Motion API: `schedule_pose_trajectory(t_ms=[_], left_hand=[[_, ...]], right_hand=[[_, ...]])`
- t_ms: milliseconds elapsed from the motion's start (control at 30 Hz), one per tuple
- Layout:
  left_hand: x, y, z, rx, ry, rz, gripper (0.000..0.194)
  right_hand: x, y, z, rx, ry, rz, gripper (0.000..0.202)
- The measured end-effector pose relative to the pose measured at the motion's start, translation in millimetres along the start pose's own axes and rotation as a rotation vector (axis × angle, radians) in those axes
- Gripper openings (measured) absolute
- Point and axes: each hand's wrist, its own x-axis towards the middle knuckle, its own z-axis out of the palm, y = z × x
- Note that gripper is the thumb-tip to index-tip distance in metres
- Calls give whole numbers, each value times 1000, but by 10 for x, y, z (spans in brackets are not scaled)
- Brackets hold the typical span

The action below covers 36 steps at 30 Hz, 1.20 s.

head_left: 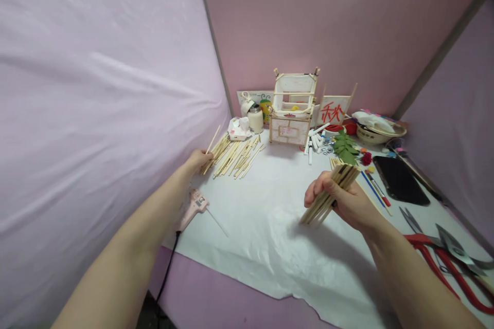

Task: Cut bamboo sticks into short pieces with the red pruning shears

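My right hand (353, 200) is closed around a thick bundle of sticks (344, 175), thumb across the side facing me and fingers wrapped round the other; the bundle leans, its upper ends tipped to the right and its lower ends pointing down to the left, and I cannot tell whether these touch the white sheet (250, 236) beneath. My left hand (200, 160), well apart from it, has its fingers drawn together on a single stick (213, 139) that slants up and away from them. Just right of that left grip lie the loose sticks (236, 159), spread side by side on the sheet, the nearest right by my fingertips. Behind them stand a crumpled white packet (239, 128) and a glass jar (255, 119). Nearer to me than my left hand is a pink glue gun (195, 206) with a pale rod (218, 222) poking out. Beyond and between both hands stands a little stick-built house (289, 129). Past my right hand lies a green leaf (345, 147); to its right are a black phone (401, 180) and, closer to me, red-handled shears (461, 272).
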Motion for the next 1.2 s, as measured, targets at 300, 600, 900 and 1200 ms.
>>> schedule_pose_trajectory(t_ms=[300,600,900,1200], left_hand=[[-242,148,338,-109,164,221,25],[-2102,360,1551,-999,-486,425,18],[-2219,162,1799,-628,-525,524,23],[-2124,129,1777,-657,-600,551,27]], right_hand=[[-6,2,40,-2,-9,5,29],[-2,-82,90,-199,120,-83,36],[-2,-100,268,-157,182,-65,41],[119,-53,389,13,-34,-8,33]])
